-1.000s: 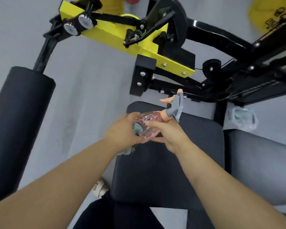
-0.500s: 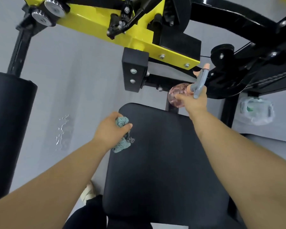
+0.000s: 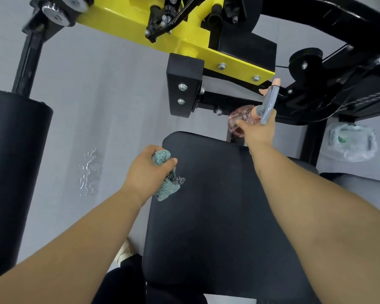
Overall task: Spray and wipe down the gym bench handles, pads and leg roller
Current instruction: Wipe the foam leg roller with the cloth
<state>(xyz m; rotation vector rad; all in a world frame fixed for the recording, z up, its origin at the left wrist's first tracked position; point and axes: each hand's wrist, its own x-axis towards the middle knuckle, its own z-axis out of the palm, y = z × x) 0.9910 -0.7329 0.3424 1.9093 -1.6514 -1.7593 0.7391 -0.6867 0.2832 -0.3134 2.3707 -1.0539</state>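
A black seat pad fills the lower middle of the view. My left hand is closed around a crumpled teal cloth at the pad's left edge. My right hand grips a pink spray bottle with a grey trigger head, held above the pad's far right corner, nozzle pointing away toward the black frame. A large black leg roller stands at the left on a black post.
A yellow and black machine arm with bolts and a pulley crosses the top. A white plastic bag lies on the grey floor at the right. Wet droplets mark the floor left of the pad. A shoe tip shows below.
My hands, joined over the bottle a second ago, have separated: the right carried the bottle up and right, the left kept the cloth. The view has tilted closer to the pad.
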